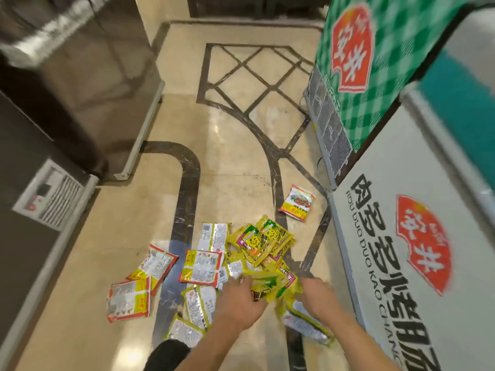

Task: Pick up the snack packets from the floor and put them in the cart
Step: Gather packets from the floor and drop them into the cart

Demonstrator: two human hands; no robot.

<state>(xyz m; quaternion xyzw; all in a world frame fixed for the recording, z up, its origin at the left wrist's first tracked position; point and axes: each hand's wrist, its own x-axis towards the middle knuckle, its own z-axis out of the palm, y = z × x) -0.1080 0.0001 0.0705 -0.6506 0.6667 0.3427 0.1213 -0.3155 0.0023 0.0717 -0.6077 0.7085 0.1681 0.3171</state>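
Observation:
Several snack packets lie scattered on the tiled floor: a heap of yellow packets, red-and-silver packets to its left, and one red packet lying apart farther back. My left hand and my right hand are down at the near edge of the heap. Both curl round a crumpled bunch of yellow packets held between them, and more packets hang below my right hand. The hands are blurred. No cart is in view.
A white chest freezer with a red logo stands close on the right, and a green checkered one stands behind it. Grey freezers line the left. A marble floor aisle runs ahead between them.

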